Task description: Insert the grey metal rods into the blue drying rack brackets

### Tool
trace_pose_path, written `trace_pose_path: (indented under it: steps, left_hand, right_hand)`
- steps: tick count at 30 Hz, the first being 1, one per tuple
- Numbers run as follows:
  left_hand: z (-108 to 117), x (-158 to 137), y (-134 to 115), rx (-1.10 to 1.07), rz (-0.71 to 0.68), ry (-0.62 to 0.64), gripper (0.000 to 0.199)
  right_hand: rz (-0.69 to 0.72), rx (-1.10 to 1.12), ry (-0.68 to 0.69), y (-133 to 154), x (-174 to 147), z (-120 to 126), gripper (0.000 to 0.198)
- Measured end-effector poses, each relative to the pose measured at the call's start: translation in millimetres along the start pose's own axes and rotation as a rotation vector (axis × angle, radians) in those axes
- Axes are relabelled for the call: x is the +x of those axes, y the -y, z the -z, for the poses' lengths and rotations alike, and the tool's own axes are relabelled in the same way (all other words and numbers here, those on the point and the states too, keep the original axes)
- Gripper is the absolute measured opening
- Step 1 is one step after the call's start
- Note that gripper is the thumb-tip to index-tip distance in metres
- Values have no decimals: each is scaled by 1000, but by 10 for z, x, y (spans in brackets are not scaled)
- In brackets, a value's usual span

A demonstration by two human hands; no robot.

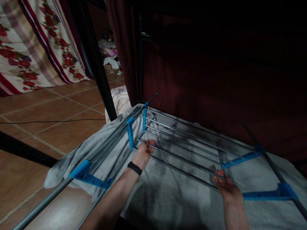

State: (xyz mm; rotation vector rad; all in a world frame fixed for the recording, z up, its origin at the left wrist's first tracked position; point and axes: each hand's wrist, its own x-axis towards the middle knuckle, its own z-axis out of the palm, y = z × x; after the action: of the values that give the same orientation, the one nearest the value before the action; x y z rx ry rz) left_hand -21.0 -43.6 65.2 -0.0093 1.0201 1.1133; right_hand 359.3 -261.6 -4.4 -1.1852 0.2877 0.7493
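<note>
A rack of grey metal tubes with blue plastic brackets lies on a grey blanket [168, 188]. My left hand [145, 149], palm up with a black band on the wrist, has its fingers curled under a metal tube [182, 158] near its left end. That end is by a blue bracket [130, 134]. The same tube's right end is in my right hand [226, 185], whose fingers are bent around it beside another blue bracket [266, 195]. One lower tube [184, 173] runs nearer to me; several more span the far side.
A bundle of grey tubes [110, 150] runs along the left, with a blue bracket [90, 177] at its near end. Black metal posts [96, 60] stand at the left. Behind hangs a dark red curtain [192, 83]. Tiled floor [48, 111] and a flowered cloth [40, 41] lie beyond.
</note>
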Motion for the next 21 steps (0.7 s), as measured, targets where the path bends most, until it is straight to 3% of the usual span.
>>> trace_pose_path:
  steps: [3, 11, 16, 21]
  left_hand:
    - [42, -150, 13, -19, 1, 15, 20]
    - [219, -417, 31, -16, 6, 19, 19]
    - [490, -469, -58, 11, -21, -47, 22]
    - [740, -456, -189, 88, -24, -112, 24]
  right_hand:
    - [-80, 45, -115, 41, -132, 40, 40]
    - [-71, 18, -111, 3, -382, 204, 36]
    - [-111, 71, 17, -111, -451, 220, 27]
    - [-85, 85, 142, -302, -654, 189, 5]
